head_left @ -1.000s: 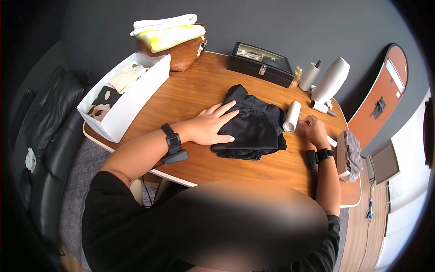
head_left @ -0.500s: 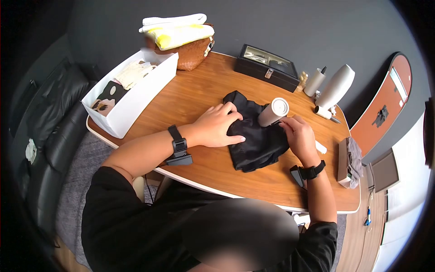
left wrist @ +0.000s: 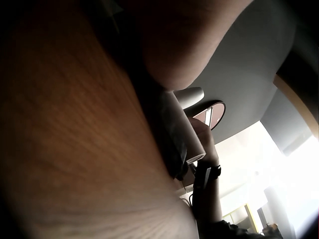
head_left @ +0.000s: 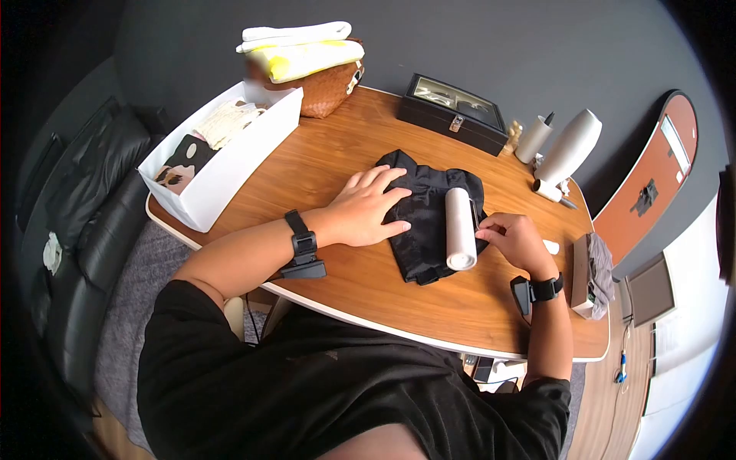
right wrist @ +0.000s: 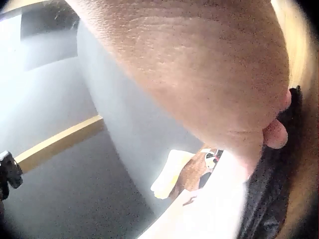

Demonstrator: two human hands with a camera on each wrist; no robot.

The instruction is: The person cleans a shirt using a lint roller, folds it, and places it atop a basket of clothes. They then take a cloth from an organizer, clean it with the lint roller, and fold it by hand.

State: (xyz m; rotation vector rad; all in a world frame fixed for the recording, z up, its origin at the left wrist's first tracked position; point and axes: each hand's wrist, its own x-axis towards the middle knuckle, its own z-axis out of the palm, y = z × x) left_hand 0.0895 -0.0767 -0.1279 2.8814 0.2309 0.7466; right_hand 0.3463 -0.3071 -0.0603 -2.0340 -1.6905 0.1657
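Observation:
A black folded garment (head_left: 418, 249) lies on the wooden table in front of me. My left hand (head_left: 364, 211) rests on its left edge with the fingers spread. Across the garment's right side lies the white cylinder of a lint roller (head_left: 461, 230), one round end toward me. My right hand (head_left: 515, 241) grips the roller's handle; a white end of the handle (head_left: 550, 247) sticks out past the hand. In the left wrist view the roller (left wrist: 184, 129) lies over the dark cloth. The right wrist view shows the garment (right wrist: 269, 194) beyond the hand.
A white box (head_left: 238, 165) with clothes stands left, a brown bag (head_left: 326, 96) with folded towels (head_left: 307, 57) behind it. At the back are a black glass-topped case (head_left: 452, 115), a hair dryer (head_left: 567, 146) and a mirror (head_left: 652, 176). A tissue box (head_left: 586, 276) sits right.
The lint roller has moved left from the bare table onto the garment, tipping up on the way. The garment's near edge has shifted. My left hand stays at its left side.

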